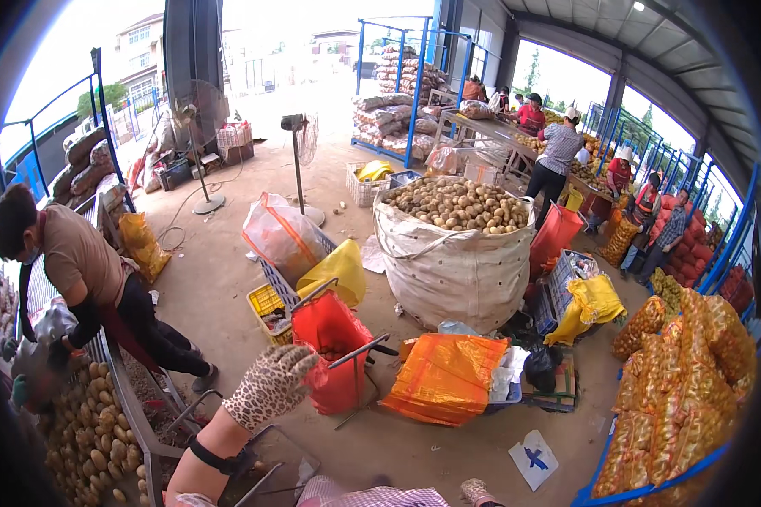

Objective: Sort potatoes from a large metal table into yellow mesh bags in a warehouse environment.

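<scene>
My left hand (276,383), in a leopard-print glove, is raised in front of me at the rim of a red woven bag (336,380); its fingers are by a fold of red plastic, and I cannot tell whether they grip it. The bag hangs open on a metal frame, with some potatoes inside. My right hand (475,491), in a matching glove, shows only partly at the bottom edge, low over the floor. An orange woven sack (450,374) lies over a blue crate to the right of the red bag. A sheet with a blue mark (534,459) lies on the floor.
A large white bulk bag (456,272) full of potatoes stands ahead. At left, a co-worker (95,272) bends over a metal sorting table (136,412) with potatoes. Filled net sacks (672,380) are stacked at right. Two fans and several co-workers are farther back.
</scene>
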The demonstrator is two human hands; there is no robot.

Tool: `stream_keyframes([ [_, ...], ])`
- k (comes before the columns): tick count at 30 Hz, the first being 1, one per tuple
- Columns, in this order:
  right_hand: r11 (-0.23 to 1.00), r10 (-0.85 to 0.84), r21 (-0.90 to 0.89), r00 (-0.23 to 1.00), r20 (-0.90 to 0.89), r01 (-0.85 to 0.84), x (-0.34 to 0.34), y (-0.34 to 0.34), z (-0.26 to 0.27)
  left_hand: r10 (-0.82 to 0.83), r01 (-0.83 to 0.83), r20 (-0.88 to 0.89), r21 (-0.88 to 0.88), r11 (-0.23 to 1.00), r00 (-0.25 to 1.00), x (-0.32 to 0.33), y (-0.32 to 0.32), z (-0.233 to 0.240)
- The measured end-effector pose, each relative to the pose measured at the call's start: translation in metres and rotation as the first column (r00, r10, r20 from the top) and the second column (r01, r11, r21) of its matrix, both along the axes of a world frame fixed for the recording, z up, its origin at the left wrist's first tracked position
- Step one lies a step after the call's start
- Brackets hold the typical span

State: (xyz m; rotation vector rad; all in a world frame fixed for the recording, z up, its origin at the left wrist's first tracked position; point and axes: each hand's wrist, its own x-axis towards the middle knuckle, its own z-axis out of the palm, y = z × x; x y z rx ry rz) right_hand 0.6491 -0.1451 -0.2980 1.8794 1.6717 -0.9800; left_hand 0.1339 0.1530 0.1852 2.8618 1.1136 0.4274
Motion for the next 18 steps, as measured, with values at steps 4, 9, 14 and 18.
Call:
stream_keyframes([
  [4, 0.955, -0.281, -0.124, 0.955, -0.096, 0.268, -0.003, 0.032, -0.007, 0.096, -0.179, -0.214, -0.414, 0.893, 0.972, -0.029, -0.017, -0.112],
  [9, 0.917, -0.399, -0.043, 0.915, -0.063, 0.397, -0.065, 0.110, 0.052, 0.312, -0.495, -0.390, -0.588, 0.639, 0.866, -0.067, -0.043, -0.220],
  [14, 0.814, -0.574, 0.068, 0.817, -0.058, 0.577, -0.111, 0.192, 0.158, 0.492, -0.552, -0.339, -0.734, 0.395, 0.802, -0.088, -0.065, -0.292],
  [18, 0.875, -0.434, 0.219, 0.900, -0.036, 0.431, -0.110, 0.275, 0.180, 0.715, -0.467, -0.296, -0.883, 0.049, 0.633, -0.098, -0.126, -0.307],
])
